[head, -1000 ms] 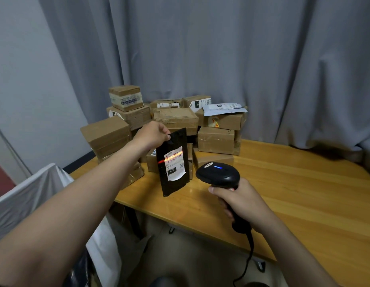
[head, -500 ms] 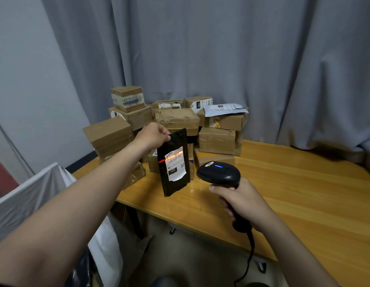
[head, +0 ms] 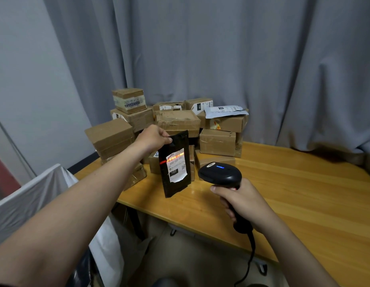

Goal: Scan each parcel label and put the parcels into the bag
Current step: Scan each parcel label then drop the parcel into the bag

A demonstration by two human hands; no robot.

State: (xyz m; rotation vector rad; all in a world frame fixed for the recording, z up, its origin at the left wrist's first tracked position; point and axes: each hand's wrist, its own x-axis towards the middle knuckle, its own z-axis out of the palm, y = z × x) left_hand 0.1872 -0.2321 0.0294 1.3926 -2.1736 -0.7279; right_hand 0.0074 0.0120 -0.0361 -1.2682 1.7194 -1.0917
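Parcel (head: 174,188), a black pouch, hangs from your left hand (head: 154,138), pinched at its top left corner, just inside the table's (head: 294,195) front edge and right in front of the cardboard box stack (head: 178,121). Can't tell whether its bottom edge touches the wood. Open wood runs wide to the right of the scanner (head: 220,174). The white bag (head: 34,195) sits low on the left, under your left forearm, beside the table corner. The white label (head: 177,169) reads "122-122-C07" and "122", with a red scan line across its top. One rear box shows "15H". The pouch's long axis is near vertical, slightly tilted, label facing you. Your right hand (head: 243,201) is clenched round the scanner's handle, nose toward the label, blue light on.
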